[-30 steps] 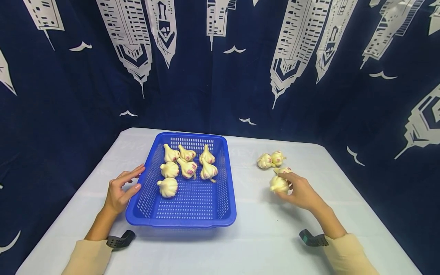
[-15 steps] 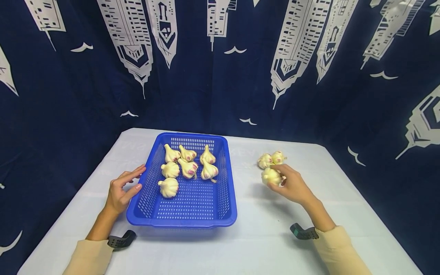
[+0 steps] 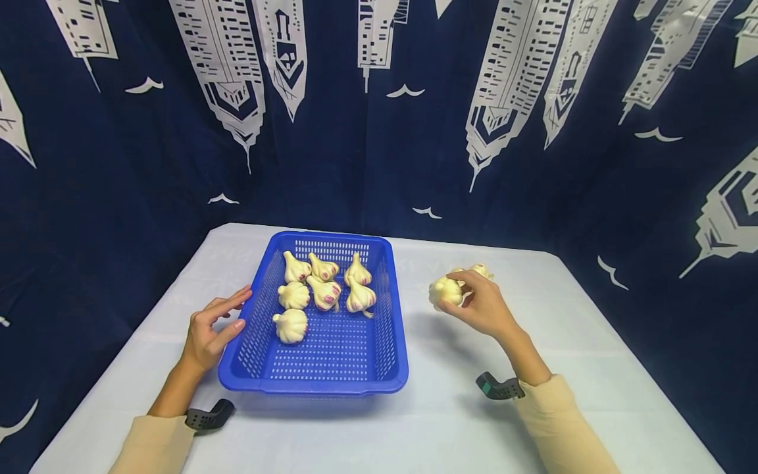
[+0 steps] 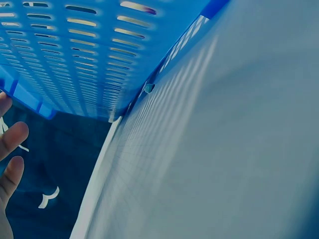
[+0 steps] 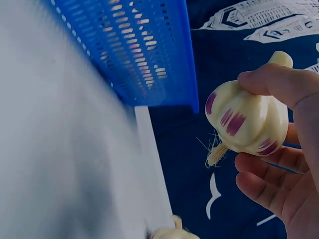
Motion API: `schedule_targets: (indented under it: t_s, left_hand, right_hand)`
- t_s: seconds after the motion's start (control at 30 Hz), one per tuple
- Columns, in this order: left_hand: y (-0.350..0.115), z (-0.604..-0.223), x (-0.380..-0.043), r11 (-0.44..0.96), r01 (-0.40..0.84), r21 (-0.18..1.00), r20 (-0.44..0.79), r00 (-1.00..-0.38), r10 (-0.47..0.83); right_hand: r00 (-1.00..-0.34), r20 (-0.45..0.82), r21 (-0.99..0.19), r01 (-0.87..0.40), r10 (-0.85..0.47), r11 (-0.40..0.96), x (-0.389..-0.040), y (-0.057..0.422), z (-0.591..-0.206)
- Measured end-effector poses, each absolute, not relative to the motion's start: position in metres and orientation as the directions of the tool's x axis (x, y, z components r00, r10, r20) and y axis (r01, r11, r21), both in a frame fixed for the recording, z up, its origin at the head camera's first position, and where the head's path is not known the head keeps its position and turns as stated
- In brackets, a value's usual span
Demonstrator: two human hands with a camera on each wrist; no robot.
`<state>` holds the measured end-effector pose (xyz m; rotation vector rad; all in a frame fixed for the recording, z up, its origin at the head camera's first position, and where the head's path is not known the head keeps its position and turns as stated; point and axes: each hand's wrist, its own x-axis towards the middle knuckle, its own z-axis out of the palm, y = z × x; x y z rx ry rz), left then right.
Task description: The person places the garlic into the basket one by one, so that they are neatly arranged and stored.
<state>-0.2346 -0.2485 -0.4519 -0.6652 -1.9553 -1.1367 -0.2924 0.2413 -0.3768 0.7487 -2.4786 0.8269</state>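
Note:
My right hand [image 3: 482, 307] grips a garlic bulb [image 3: 445, 293] between thumb and fingers, held above the table to the right of the basket. In the right wrist view the garlic bulb [image 5: 249, 119] shows purple streaks, a pale stem and a tuft of roots. My left hand [image 3: 208, 329] lies along the left rim of the blue plastic basket [image 3: 314, 387], its fingers extended at the edge. Inside the basket several garlic bulbs [image 3: 324, 293] sit toward the back and left. Behind my right hand, other garlic bulbs [image 3: 481, 270] on the table are mostly hidden.
A white cloth covers the table [image 3: 426, 421], which ends at a dark blue curtain [image 3: 367, 164] with white building prints. The basket's slotted side [image 5: 144, 59] rises left of the held bulb in the right wrist view. Both wrists wear black bands [image 3: 210, 416].
My right hand has lifted the garlic bulb off the table and carried it left toward the basket. The left hand stays at the rim.

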Motion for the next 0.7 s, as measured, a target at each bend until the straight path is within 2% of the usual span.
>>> schedule_targets:
  t_s: [0.43,0.7]
  left_hand:
    - [-0.249,-0.451,-0.235,0.481,0.737,0.476,0.812,-0.578,0.081]
    - [-0.250,-0.451,-0.234,0.485,0.722,0.494,0.799,-0.596,0.073]
  right_hand:
    - [-0.789,0.495,-0.516,-0.603,-0.363,0.608,-0.297,0.202,-0.343]
    - [-0.824,0.357,-0.580,-0.565,-0.441,0.586,-0.298,0.178,-0.326]
